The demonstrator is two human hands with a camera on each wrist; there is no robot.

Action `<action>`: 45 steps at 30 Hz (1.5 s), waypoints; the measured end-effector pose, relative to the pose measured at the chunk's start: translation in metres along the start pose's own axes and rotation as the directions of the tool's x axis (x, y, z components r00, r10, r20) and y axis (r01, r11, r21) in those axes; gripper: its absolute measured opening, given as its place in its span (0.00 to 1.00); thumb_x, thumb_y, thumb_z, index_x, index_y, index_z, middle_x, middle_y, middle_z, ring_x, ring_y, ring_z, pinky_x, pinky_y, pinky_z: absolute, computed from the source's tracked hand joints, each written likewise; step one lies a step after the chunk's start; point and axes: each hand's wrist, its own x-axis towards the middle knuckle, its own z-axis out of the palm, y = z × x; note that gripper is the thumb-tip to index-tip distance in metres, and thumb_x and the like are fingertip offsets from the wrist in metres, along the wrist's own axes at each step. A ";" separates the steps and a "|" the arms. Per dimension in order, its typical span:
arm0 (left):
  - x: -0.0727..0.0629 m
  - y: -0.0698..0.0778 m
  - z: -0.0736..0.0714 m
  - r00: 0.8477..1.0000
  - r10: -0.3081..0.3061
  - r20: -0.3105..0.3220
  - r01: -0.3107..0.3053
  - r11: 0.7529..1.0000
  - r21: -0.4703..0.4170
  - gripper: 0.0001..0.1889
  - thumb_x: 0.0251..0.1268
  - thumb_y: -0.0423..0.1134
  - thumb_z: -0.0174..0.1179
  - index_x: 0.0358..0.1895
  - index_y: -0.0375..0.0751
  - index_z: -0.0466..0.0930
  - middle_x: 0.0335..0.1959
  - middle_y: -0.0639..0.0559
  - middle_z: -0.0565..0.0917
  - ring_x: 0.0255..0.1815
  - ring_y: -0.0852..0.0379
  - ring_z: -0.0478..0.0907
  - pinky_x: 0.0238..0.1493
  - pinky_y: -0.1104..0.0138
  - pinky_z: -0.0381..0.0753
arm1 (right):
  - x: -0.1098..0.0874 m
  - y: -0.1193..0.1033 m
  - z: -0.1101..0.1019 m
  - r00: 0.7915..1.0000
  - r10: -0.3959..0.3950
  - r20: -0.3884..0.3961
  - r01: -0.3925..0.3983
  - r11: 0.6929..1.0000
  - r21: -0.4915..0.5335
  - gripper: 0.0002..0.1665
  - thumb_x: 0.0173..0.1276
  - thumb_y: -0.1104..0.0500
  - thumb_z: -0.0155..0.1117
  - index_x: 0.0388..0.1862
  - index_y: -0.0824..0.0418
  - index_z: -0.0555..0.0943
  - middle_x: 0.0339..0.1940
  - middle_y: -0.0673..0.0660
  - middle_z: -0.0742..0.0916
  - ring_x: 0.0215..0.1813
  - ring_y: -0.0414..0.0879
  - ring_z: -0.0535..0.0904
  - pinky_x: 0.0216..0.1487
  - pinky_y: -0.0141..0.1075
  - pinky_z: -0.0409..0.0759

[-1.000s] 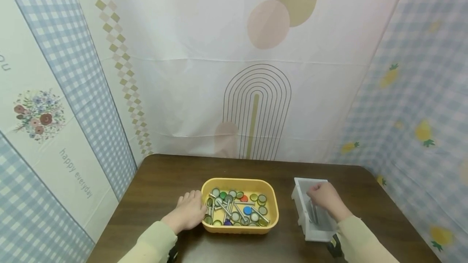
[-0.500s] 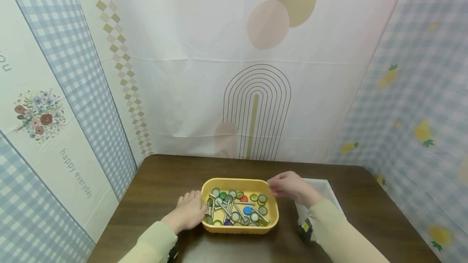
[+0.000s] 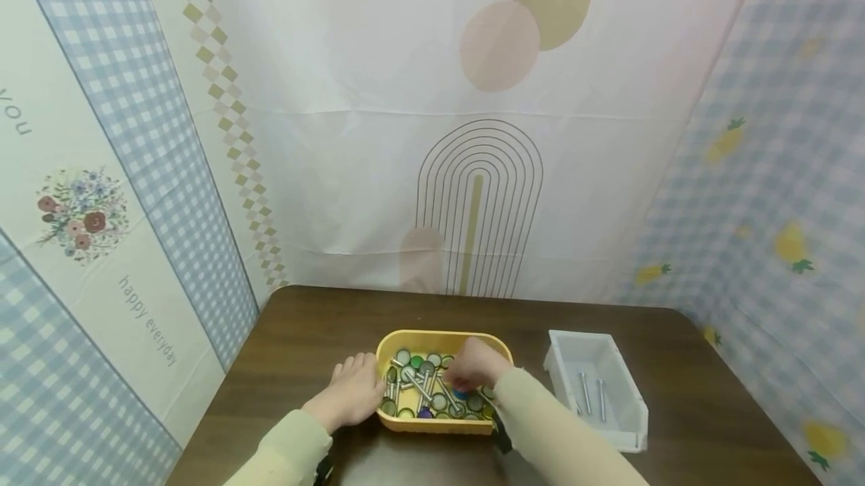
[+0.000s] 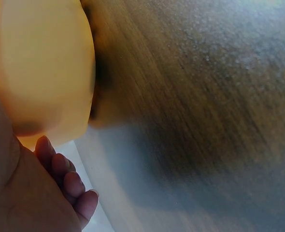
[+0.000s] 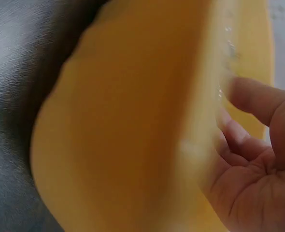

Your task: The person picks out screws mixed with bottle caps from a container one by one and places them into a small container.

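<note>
Picking bolts [image 3: 419,387] from the yellow bin [image 3: 435,427] seems the step; I cannot tell the grip of the right hand [image 3: 478,363]; the left hand [image 3: 353,390], fingers relaxed, touches the bin; next probably calls for pinching one bolt.

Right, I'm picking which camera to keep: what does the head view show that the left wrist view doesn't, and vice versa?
Only the head view: the right hand in the yellow bin, bottle caps, the white bin with metal bolts, and the printed arch behind. Only the left wrist view: the palm side of the left hand. Both: the left hand, the yellow bin and the wooden table.
</note>
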 end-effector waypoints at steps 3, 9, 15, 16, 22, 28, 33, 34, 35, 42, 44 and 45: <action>0.003 -0.003 0.004 1.000 -0.008 0.003 0.008 1.000 0.007 0.13 0.65 0.44 0.50 0.44 0.37 0.68 0.36 0.48 0.67 0.40 0.48 0.63 0.44 0.53 0.61 | 0.004 0.002 0.009 0.998 -0.026 -0.048 0.021 0.995 -0.096 0.22 0.48 0.70 0.66 0.06 0.54 0.67 0.08 0.51 0.76 0.13 0.43 0.73 0.18 0.35 0.73; 0.007 -0.005 0.009 1.000 -0.010 0.000 0.010 1.000 0.002 0.12 0.65 0.44 0.51 0.43 0.39 0.68 0.35 0.50 0.66 0.40 0.48 0.63 0.44 0.52 0.61 | 0.014 0.007 0.023 0.992 -0.061 -0.109 0.033 0.969 -0.244 0.23 0.43 0.74 0.62 0.06 0.52 0.63 0.03 0.46 0.67 0.09 0.41 0.62 0.13 0.34 0.60; 0.005 -0.006 0.005 1.000 -0.013 0.008 0.013 1.000 -0.011 0.12 0.65 0.44 0.51 0.41 0.39 0.68 0.34 0.49 0.66 0.39 0.49 0.63 0.44 0.52 0.61 | 0.018 0.002 0.030 0.990 -0.067 -0.122 0.028 0.956 -0.292 0.26 0.44 0.75 0.61 0.07 0.51 0.60 0.03 0.47 0.66 0.09 0.41 0.63 0.13 0.34 0.60; 0.004 -0.005 0.003 1.000 -0.015 0.012 0.015 1.000 -0.013 0.12 0.65 0.44 0.51 0.42 0.38 0.68 0.34 0.49 0.66 0.39 0.49 0.63 0.43 0.52 0.61 | 0.018 0.001 0.030 0.990 -0.064 -0.126 0.024 0.955 -0.296 0.26 0.44 0.75 0.61 0.06 0.51 0.60 0.03 0.47 0.66 0.09 0.41 0.63 0.13 0.33 0.61; 0.003 -0.004 0.000 1.000 -0.019 0.014 0.019 1.000 -0.022 0.10 0.65 0.43 0.52 0.39 0.40 0.67 0.34 0.50 0.66 0.38 0.50 0.62 0.43 0.53 0.61 | 0.012 -0.007 0.033 0.987 -0.061 -0.147 0.010 0.945 -0.326 0.22 0.47 0.76 0.63 0.08 0.56 0.66 0.03 0.47 0.66 0.09 0.40 0.61 0.13 0.33 0.62; 0.003 0.001 -0.002 1.000 -0.017 0.011 0.017 1.000 -0.012 0.11 0.64 0.43 0.53 0.39 0.39 0.68 0.33 0.50 0.66 0.38 0.50 0.63 0.42 0.53 0.61 | 0.011 -0.007 0.032 0.986 -0.024 -0.167 -0.031 0.947 -0.319 0.16 0.48 0.74 0.68 0.11 0.61 0.73 0.06 0.52 0.74 0.11 0.42 0.68 0.16 0.34 0.67; 0.003 0.002 -0.003 0.999 -0.029 0.022 0.030 0.999 -0.014 0.12 0.65 0.44 0.51 0.40 0.37 0.69 0.34 0.48 0.67 0.38 0.48 0.64 0.42 0.52 0.62 | 0.013 -0.004 0.034 0.983 -0.024 -0.181 -0.040 0.937 -0.346 0.19 0.47 0.73 0.67 0.09 0.59 0.70 0.04 0.49 0.70 0.10 0.42 0.64 0.16 0.34 0.64; 0.002 0.002 -0.003 0.999 -0.031 0.019 0.031 0.999 -0.018 0.12 0.65 0.43 0.51 0.40 0.37 0.69 0.34 0.48 0.67 0.38 0.48 0.64 0.42 0.52 0.62 | 0.014 -0.004 0.035 0.983 -0.022 -0.181 -0.043 0.936 -0.349 0.19 0.48 0.73 0.67 0.08 0.59 0.70 0.04 0.49 0.70 0.10 0.42 0.64 0.16 0.34 0.63; 0.002 0.002 -0.002 0.999 -0.030 0.014 0.030 0.999 -0.024 0.11 0.65 0.43 0.52 0.41 0.37 0.69 0.34 0.48 0.68 0.38 0.48 0.64 0.42 0.52 0.62 | 0.014 -0.004 0.035 0.983 -0.018 -0.183 -0.048 0.936 -0.349 0.19 0.48 0.73 0.67 0.09 0.59 0.71 0.04 0.49 0.70 0.10 0.42 0.65 0.16 0.34 0.64; 0.001 0.002 0.002 1.000 -0.010 -0.014 0.009 0.999 -0.045 0.08 0.65 0.41 0.52 0.39 0.41 0.67 0.33 0.51 0.67 0.37 0.51 0.63 0.40 0.55 0.61 | 0.012 -0.005 0.033 0.985 -0.003 -0.174 -0.057 0.938 -0.341 0.14 0.47 0.73 0.68 0.12 0.63 0.74 0.07 0.53 0.76 0.12 0.44 0.71 0.17 0.35 0.68; 0.001 0.002 0.003 1.000 -0.003 -0.023 0.002 0.999 -0.049 0.08 0.65 0.41 0.53 0.39 0.40 0.67 0.33 0.51 0.66 0.36 0.51 0.63 0.40 0.56 0.61 | 0.012 -0.004 0.033 0.985 -0.011 -0.174 -0.051 0.937 -0.346 0.13 0.47 0.73 0.67 0.12 0.63 0.74 0.07 0.53 0.76 0.12 0.44 0.71 0.17 0.34 0.68; 0.001 0.001 0.003 1.000 -0.002 -0.026 0.000 0.999 -0.053 0.08 0.65 0.40 0.53 0.39 0.41 0.67 0.32 0.51 0.66 0.36 0.51 0.63 0.40 0.56 0.61 | 0.013 -0.004 0.033 0.985 -0.015 -0.174 -0.047 0.937 -0.346 0.13 0.47 0.73 0.67 0.12 0.63 0.74 0.07 0.53 0.76 0.12 0.44 0.71 0.17 0.34 0.67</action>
